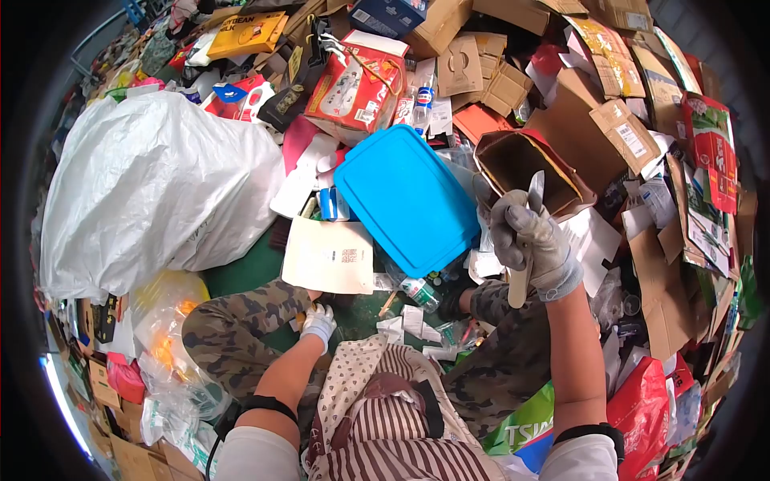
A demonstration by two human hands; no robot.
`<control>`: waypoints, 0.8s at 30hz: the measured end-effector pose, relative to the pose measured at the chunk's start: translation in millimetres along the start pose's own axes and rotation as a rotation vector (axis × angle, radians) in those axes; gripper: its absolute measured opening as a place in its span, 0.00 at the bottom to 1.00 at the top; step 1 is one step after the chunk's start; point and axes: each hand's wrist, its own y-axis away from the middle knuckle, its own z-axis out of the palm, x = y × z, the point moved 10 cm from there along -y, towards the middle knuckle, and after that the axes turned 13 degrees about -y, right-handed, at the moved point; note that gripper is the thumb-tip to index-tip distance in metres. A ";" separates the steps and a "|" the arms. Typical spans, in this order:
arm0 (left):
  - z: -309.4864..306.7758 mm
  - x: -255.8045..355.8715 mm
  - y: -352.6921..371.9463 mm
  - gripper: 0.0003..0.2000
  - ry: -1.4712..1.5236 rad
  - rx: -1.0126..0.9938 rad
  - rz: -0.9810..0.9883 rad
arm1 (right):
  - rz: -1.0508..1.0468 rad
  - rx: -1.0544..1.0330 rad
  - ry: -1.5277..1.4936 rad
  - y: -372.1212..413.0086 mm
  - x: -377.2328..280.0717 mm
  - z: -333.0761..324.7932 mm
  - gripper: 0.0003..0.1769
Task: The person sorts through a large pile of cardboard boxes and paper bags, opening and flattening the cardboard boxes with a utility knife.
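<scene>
Gloved R hand [531, 240] held tight a thin silver knife w/ pale handle [536, 191], blade up, by the open brown cardboard box [513, 159]. Gloved L hand [318, 323] sat low by the knee, maybe curled, can't tell

white plastic sack [152, 184] left of blue rectangular plastic lid [405, 200] | open brown cardboard box [521, 164] right of lid | flat beige paper bag [329, 256] before lid, beside sack

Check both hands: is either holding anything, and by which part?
The right hand grips a knife around its handle, blade pointing up, the handle's end sticking out below. Whether the left hand holds anything cannot be told.
</scene>
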 end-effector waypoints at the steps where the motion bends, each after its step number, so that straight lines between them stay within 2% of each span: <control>1: 17.2 9.8 -6.8 0.22 -0.041 -0.021 0.051 | 0.029 -0.042 -0.036 0.6 6.6 -2.2 0.18; 2: 31.2 11.0 -10.8 0.20 -0.017 -0.053 0.042 | 0.036 -0.076 -0.047 1.4 8.5 1.0 0.19; 3: 49.3 8.1 -24.3 0.20 0.032 -0.057 -0.035 | 0.044 -0.108 -0.061 2.3 10.2 4.7 0.19; 6: 91.7 7.6 -59.2 0.22 0.030 -0.126 -0.064 | 0.034 -0.143 -0.060 3.2 17.5 7.5 0.23; 8: 74.8 -4.4 -52.4 0.28 0.046 -0.078 -0.059 | 0.024 -0.147 -0.079 5.1 21.5 10.2 0.25; 11: 32.0 -58.5 33.1 0.40 0.936 -0.111 -0.458 | 0.017 -0.265 -0.101 6.6 27.6 18.9 0.25; 12: 91.2 -45.5 -16.2 0.48 1.105 -0.267 -0.537 | 0.003 -0.292 -0.062 7.5 28.2 21.9 0.27; 15: 41.1 -63.4 45.6 0.45 1.219 0.069 -0.975 | 0.002 -0.356 -0.056 7.6 31.5 33.4 0.29; 16: 62.6 -52.2 18.7 0.47 1.428 0.203 -1.075 | 0.000 -0.355 -0.043 7.6 32.0 41.0 0.30; 19: 79.0 -28.2 15.0 0.48 1.808 0.431 -1.318 | 0.041 -0.315 -0.017 1.3 40.2 49.8 0.31; 20: 73.4 -22.7 26.6 0.48 1.784 0.464 -1.397 | 0.073 -0.248 -0.008 -1.6 44.4 47.7 0.33; 23: 45.4 -29.2 67.0 0.46 1.594 0.086 -1.407 | 0.150 -0.056 0.031 -7.1 58.1 41.8 0.36; 24: 59.5 -29.0 58.4 0.44 1.602 0.154 -1.485 | 0.173 0.002 0.050 -8.3 63.3 36.5 0.36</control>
